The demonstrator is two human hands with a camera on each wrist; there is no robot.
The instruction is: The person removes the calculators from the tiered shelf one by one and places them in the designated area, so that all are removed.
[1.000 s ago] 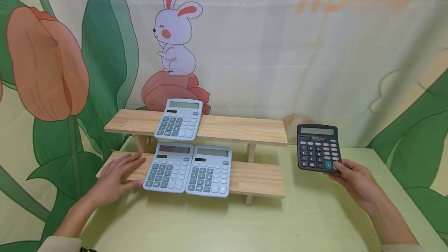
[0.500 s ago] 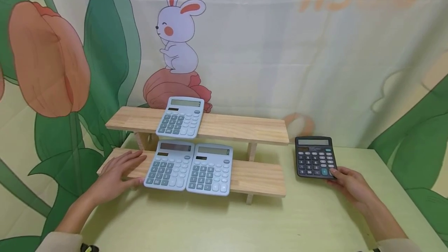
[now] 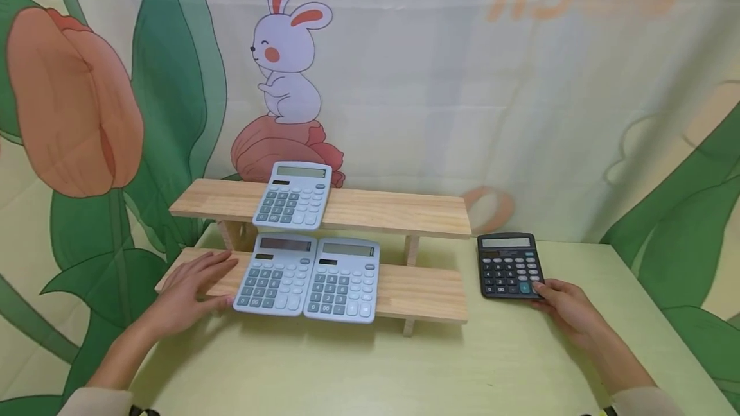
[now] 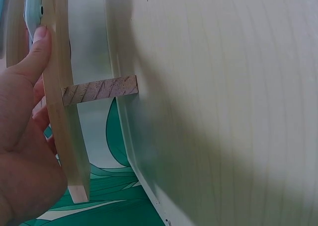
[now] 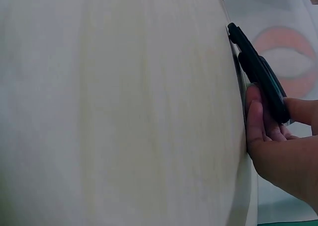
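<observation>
My right hand (image 3: pixel 569 307) pinches a black calculator (image 3: pixel 509 265) by its lower right corner, thumb on the keys and fingers underneath. In the right wrist view the black calculator (image 5: pixel 261 74) shows edge-on, tilted, close over the table. On the lower tier of a wooden stand, two white calculators with grey keys stand side by side, a left one (image 3: pixel 273 275) and a right one (image 3: pixel 342 281). A third white calculator (image 3: pixel 293 194) leans on the upper tier. My left hand (image 3: pixel 185 291) rests at the lower tier's left end, fingers loosely extended, thumb tip at the left calculator's edge.
The two-tier wooden stand (image 3: pixel 405 210) has bare board to the right of the calculators on both tiers. It stands on a pale yellow-green table (image 3: pixel 324 371). A printed curtain (image 3: pixel 405 82) with a rabbit and tulips hangs behind the table.
My right hand has lowered the black calculator toward the table and brought it slightly left, nearer the stand. My left hand and the white calculators stay in place; the head view shifts slightly.
</observation>
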